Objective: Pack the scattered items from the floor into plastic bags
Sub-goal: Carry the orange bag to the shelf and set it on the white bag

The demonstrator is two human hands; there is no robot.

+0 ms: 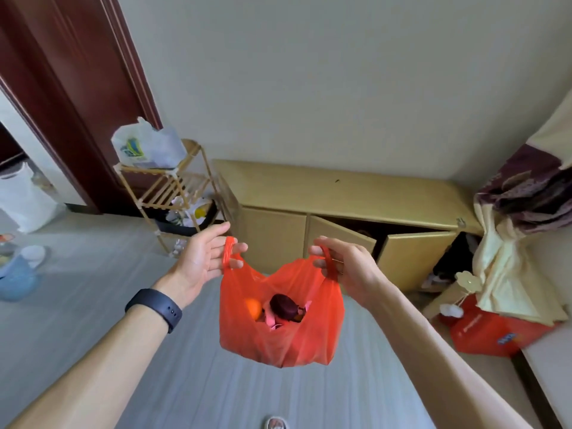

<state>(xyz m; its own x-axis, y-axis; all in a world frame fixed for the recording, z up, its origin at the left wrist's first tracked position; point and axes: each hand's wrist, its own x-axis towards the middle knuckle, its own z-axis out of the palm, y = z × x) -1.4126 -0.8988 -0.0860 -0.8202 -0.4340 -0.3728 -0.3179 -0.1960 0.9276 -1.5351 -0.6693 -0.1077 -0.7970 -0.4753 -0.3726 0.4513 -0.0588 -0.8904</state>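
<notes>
An orange plastic bag (297, 339) hangs in the air in front of me, above the grey floor. My left hand (204, 258) pinches its left handle between thumb and fingers. My right hand (343, 267) grips the right handle with curled fingers. The bag's mouth is spread between the two hands. Inside it lie an orange fruit (253, 308), a dark purple rounded item (283, 305) and something pink (272, 318). A dark band sits on my left wrist.
A low tan cabinet (340, 193) with a door ajar stands against the wall ahead. A wooden rack (173, 190) holding white bags is to its left. Blue and white items (18, 267) lie at far left. A red bag (495, 332) and hanging cloth are at right.
</notes>
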